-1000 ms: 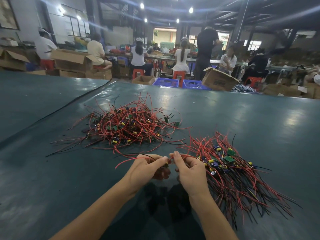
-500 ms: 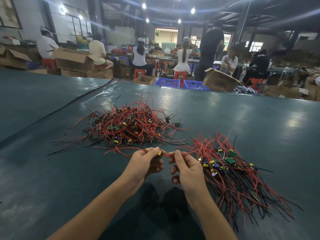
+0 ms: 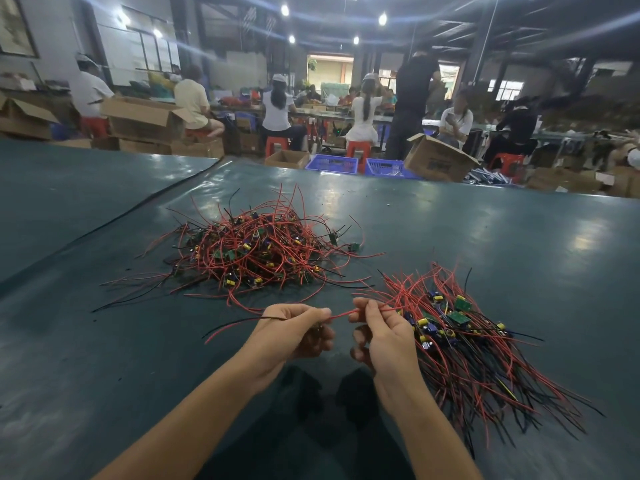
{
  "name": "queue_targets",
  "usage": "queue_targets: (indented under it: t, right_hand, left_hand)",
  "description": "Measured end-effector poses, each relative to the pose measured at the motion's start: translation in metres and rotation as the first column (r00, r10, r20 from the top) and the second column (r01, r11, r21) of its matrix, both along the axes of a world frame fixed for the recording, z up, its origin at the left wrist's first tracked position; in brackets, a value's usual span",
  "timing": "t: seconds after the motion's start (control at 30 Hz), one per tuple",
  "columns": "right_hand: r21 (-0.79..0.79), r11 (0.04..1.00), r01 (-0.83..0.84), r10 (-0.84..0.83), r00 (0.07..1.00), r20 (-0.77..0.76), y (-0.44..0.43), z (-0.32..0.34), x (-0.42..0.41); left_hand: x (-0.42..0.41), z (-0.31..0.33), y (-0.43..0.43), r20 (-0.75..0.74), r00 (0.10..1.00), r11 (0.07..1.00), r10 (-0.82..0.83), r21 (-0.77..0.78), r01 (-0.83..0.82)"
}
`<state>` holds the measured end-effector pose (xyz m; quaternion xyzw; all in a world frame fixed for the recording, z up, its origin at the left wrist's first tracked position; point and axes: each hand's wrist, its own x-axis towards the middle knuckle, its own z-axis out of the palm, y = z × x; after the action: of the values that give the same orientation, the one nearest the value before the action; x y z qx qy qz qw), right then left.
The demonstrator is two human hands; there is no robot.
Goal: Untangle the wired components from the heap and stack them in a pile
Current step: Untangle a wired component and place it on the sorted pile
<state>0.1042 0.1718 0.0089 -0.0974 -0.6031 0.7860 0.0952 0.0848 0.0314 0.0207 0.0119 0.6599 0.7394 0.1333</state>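
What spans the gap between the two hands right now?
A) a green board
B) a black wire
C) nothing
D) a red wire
D: a red wire runs straight across the gap, pinched at one end by the left hand and at the other by the right hand.

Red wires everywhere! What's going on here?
A person is working at a green table. The left hand and right hand each pinch a red wire stretched between them. The tangled heap of wired parts lies farther back, on the left. The straightened pile lies beside the right hand.
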Motion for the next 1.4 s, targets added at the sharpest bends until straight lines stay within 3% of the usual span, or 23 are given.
queue_targets:
  t: [0.17,0.33,0.47,0.67,0.77,0.97,1.13,1.23,1.4]
  right_hand:
    - [-0.079,0.997,-0.003,0.001,1.0,-0.025,0.003,0.002,-0.001]
    - [-0.246,0.965,0.09,-0.095,0.995,-0.008,0.009,0.005,-0.002]
    - [-0.11,0.987,0.121,-0.121,0.993,0.008,0.004,0.001,-0.001]
    - [0.11,0.994,-0.019,0.019,1.0,0.002,-0.013,-0.002,0.004]
    - [0.14,0.988,-0.063,0.073,0.995,-0.063,-0.021,-0.001,0.008]
    - [0.166,0.986,-0.015,0.027,0.997,-0.071,-0.022,-0.004,0.006]
    - [0.059,0.995,0.086,-0.088,0.995,0.035,-0.012,-0.003,0.001]
    - [-0.095,0.973,0.21,-0.201,0.975,0.092,0.011,0.001,-0.005]
    - [-0.311,0.9,0.306,-0.302,0.951,0.062,0.033,0.006,-0.009]
  left_hand:
    - [0.001,0.003,0.0,0.099,0.979,0.984,-0.179,0.029,0.177]
    - [0.001,0.003,-0.001,0.081,0.987,0.986,-0.14,0.102,0.132]
    - [0.001,0.001,-0.001,0.055,0.996,0.99,-0.07,0.123,0.063]
    - [0.0,-0.001,0.0,-0.018,1.0,0.994,-0.025,0.103,0.026]
    - [0.0,-0.004,0.001,-0.053,0.998,0.998,-0.038,0.051,0.041]
    - [0.0,-0.008,0.001,-0.071,0.993,0.995,-0.097,0.008,0.098]
    - [0.002,-0.007,0.005,-0.136,0.979,0.988,-0.154,-0.032,0.151]
    - [0.004,-0.005,0.007,-0.139,0.974,0.983,-0.181,-0.064,0.173]
    - [0.006,-0.005,0.009,-0.102,0.968,0.973,-0.228,-0.053,0.224]
